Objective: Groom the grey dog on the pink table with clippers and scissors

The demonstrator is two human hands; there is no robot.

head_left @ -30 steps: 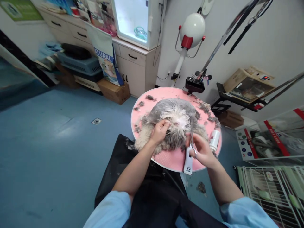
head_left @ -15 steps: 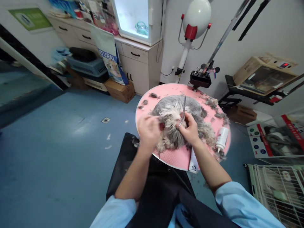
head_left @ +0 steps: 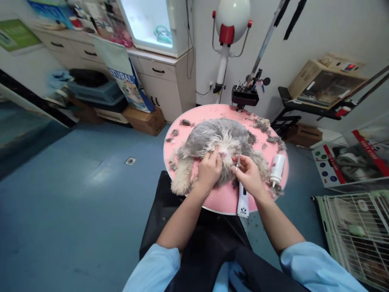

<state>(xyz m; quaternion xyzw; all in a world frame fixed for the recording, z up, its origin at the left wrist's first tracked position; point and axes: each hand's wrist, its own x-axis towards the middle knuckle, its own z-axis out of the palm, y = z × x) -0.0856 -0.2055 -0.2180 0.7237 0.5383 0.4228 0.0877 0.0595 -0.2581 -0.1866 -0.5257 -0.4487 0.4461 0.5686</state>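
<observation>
A grey, closely trimmed dog [head_left: 221, 129] with shaggy pale fur on its head lies on the round pink table [head_left: 217, 202]. My left hand [head_left: 209, 167] is closed on the dog's head fur, left of a bare pink patch of skin. Just right of that patch, my right hand [head_left: 249, 175] holds a slim metal scissors-like tool [head_left: 237, 164], its tip pointing up; the fingers cover part of its handle. A white hair clipper [head_left: 243, 202] lies at the table's near edge, below my right hand. Further right is a white nozzle bottle [head_left: 277, 169].
Cut fur clumps [head_left: 263, 125] lie around the table rim. Behind the table stand a white dryer [head_left: 232, 20] on a pole and a black tool holder [head_left: 244, 96]. A wire cage [head_left: 358, 235] is at right, cabinets [head_left: 159, 81] at back left.
My left hand has come right and down onto the dog's head fur. My right hand has turned the metal tool, which now shows less of its length. The view has shifted slightly.
</observation>
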